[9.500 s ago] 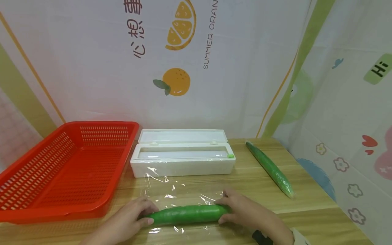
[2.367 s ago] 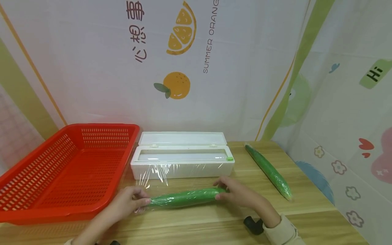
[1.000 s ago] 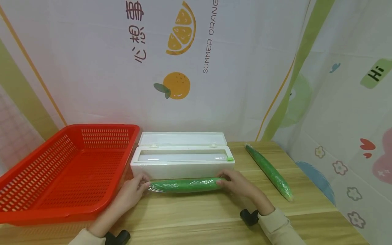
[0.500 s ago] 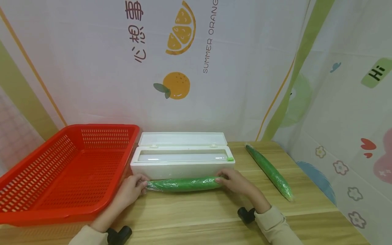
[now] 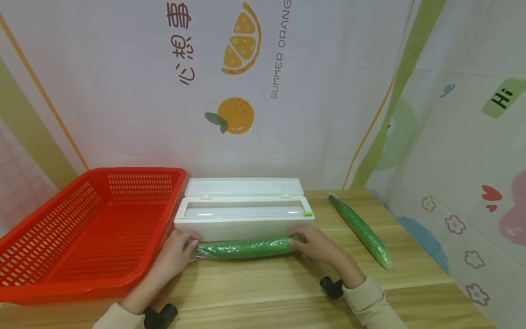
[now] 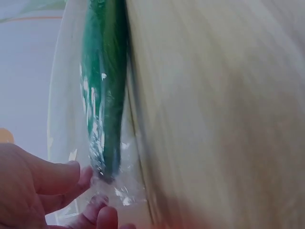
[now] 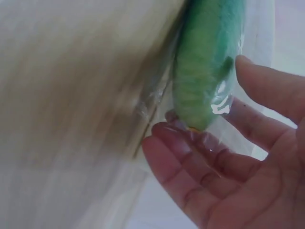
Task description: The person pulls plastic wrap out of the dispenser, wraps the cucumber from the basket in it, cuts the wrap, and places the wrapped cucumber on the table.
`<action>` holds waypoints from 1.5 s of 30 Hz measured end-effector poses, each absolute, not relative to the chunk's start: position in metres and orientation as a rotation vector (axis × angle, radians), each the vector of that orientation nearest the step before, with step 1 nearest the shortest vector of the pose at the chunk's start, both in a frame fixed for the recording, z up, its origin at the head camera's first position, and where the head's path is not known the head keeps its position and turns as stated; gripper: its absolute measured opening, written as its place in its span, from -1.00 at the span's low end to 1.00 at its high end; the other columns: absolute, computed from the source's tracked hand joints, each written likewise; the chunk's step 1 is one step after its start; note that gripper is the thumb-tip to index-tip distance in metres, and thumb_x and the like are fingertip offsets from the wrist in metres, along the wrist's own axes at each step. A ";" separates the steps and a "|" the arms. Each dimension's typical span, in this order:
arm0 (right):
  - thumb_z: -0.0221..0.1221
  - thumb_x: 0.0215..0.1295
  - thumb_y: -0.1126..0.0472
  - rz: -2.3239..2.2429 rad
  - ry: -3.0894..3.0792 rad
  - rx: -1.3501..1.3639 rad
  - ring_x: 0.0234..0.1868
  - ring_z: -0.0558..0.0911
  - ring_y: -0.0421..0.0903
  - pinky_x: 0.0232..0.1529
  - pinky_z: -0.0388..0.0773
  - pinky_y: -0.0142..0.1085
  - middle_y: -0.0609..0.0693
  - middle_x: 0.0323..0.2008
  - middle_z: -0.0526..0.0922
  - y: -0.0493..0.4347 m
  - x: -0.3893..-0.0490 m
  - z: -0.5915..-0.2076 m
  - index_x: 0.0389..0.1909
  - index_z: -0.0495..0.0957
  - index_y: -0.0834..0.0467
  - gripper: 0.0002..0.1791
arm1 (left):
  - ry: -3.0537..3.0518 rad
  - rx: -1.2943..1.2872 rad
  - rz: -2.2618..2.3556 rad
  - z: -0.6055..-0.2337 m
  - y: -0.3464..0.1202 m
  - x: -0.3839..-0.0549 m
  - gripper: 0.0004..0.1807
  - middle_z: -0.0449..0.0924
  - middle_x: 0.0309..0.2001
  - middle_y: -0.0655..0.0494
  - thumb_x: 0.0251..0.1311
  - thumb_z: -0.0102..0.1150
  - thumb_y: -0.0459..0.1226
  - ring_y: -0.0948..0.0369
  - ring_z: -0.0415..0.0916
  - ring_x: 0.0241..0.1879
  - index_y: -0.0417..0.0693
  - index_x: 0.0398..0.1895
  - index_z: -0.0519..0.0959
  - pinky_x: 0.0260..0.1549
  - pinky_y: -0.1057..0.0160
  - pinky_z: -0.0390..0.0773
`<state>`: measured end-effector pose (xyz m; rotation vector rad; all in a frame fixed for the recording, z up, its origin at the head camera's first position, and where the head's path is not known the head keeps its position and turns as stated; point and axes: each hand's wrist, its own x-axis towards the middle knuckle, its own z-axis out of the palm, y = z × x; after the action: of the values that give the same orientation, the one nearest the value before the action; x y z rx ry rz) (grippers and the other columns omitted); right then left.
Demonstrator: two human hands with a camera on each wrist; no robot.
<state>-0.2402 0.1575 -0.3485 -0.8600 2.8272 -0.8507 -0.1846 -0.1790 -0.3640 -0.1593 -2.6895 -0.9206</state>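
Observation:
A long green cucumber in clear plastic wrap lies crosswise against the front of a white cling film box. My left hand is at its left end; in the left wrist view, curled fingers touch the loose film past the tip, thumb a little apart. My right hand holds the other end. The right wrist view has its thumb along the cucumber's side, with fingers curled beneath the tip and film over them. The box's lid is raised, showing the white roll.
A red plastic basket stands at the left, close to my left forearm. Another wrapped cucumber lies slantwise at the right. The wooden table stretches in front, and a printed curtain hangs behind.
Since the earliest frame, the cucumber went from lying on spread film to being wrapped, and moved away from me up to the box. Over the last second, my hands barely shifted; a film tail shows at left.

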 end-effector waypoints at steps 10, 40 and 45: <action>0.14 0.27 0.17 -0.858 2.986 -0.567 -0.27 0.54 -0.13 -0.24 0.51 -0.25 -0.02 -0.30 0.60 0.158 -0.235 -0.330 -0.14 0.56 0.17 -0.79 | -2.570 -0.249 -0.726 -0.341 -0.141 -0.175 -0.88 0.50 -0.26 -0.05 0.09 0.18 -0.40 -0.02 0.41 -0.18 -0.10 -0.29 0.60 -0.19 0.02 0.38; 0.17 0.26 0.15 -1.315 2.994 -0.395 -0.09 0.55 0.13 -0.11 0.54 -0.07 0.28 0.09 0.43 0.173 -0.272 -0.346 0.16 0.35 0.29 -0.50 | -2.748 -0.991 -0.083 -0.295 0.019 -0.247 -0.46 0.46 0.08 0.12 0.12 0.13 -0.41 0.14 0.47 -0.07 0.13 0.21 0.43 -0.23 0.29 0.55; 0.15 0.27 0.18 -1.339 2.952 -0.419 -0.04 0.51 0.11 -0.05 0.50 -0.07 0.24 0.11 0.44 0.178 -0.272 -0.346 0.18 0.33 0.26 -0.51 | -2.746 -0.966 0.066 -0.300 0.028 -0.252 -0.48 0.45 0.16 0.15 0.18 0.10 -0.31 0.15 0.47 0.02 0.21 0.24 0.41 -0.13 0.23 0.55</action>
<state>-0.2720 0.1777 -0.3459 -0.4187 2.9523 -1.3394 -0.2515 0.0276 -0.3003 -0.9663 -2.7465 0.0658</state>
